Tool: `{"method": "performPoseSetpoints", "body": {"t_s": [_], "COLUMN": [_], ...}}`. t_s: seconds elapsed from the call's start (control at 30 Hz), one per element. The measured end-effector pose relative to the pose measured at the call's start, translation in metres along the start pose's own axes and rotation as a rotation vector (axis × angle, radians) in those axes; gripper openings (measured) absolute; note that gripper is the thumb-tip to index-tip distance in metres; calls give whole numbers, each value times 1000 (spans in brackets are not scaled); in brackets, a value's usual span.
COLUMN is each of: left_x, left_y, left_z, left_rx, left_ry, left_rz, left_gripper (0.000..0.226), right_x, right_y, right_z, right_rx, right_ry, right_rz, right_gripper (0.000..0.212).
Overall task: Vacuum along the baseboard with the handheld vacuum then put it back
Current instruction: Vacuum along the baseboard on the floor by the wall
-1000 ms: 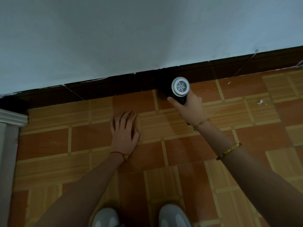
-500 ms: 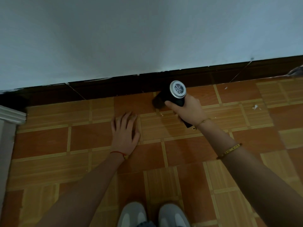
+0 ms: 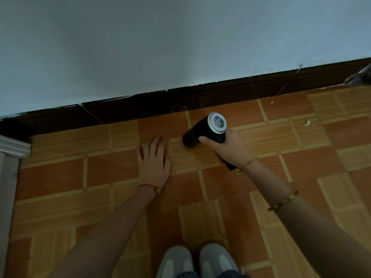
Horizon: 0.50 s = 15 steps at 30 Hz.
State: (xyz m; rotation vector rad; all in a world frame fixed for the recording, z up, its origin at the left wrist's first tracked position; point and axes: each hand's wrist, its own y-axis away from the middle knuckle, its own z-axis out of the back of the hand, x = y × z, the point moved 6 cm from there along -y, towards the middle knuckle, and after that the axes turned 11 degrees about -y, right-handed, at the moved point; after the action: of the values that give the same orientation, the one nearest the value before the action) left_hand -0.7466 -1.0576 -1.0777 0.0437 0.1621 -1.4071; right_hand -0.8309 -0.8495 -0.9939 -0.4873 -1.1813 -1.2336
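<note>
The person crouches facing the long dark-brown wooden baseboard (image 3: pixel 200 99) at the foot of the pale wall. The right hand (image 3: pixel 228 149) is clenched round the grip of the small black cylindrical handheld vacuum with a silver vented end cap (image 3: pixel 204 130), whose dark nozzle end points down and left, resting on or just above the orange-and-tan patterned tile floor (image 3: pixel 60 177), a little out from the baseboard rather than against it. The left hand (image 3: pixel 153 159) lies flat on the tiles with fingers straight, holding nothing, just beside the nozzle.

This looks like the sweeping step, mid-run. Next, I'd judge, the nozzle needs to close in on the baseboard and travel along it. White scraps (image 3: pixel 308 123) lie near the baseboard well off to the right, with open floor that way; leftward the run ends at a white moulded frame (image 3: pixel 12 147).
</note>
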Motion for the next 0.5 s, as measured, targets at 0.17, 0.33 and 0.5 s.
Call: {"method": "performPoseSetpoints", "body": {"t_s": [0.17,0.33,0.5], "left_x": [-15,-25,-34], "left_y": [-6,-11,-15], "left_z": [3,-1,-9], "left_rx": [-13,-26,-8], "left_ry": [-15,-36,10], "left_rz": [110,103,90], "left_gripper": [49,53,53], "right_x": [-11,-10,3], "right_y": [-18,-31,-3], "right_z": [31,52,27], "right_rx": [-195,-287,60], "right_ry": [146,155,5], "right_rz": [46,19,-46], "right_gripper": [64,56,23]}}
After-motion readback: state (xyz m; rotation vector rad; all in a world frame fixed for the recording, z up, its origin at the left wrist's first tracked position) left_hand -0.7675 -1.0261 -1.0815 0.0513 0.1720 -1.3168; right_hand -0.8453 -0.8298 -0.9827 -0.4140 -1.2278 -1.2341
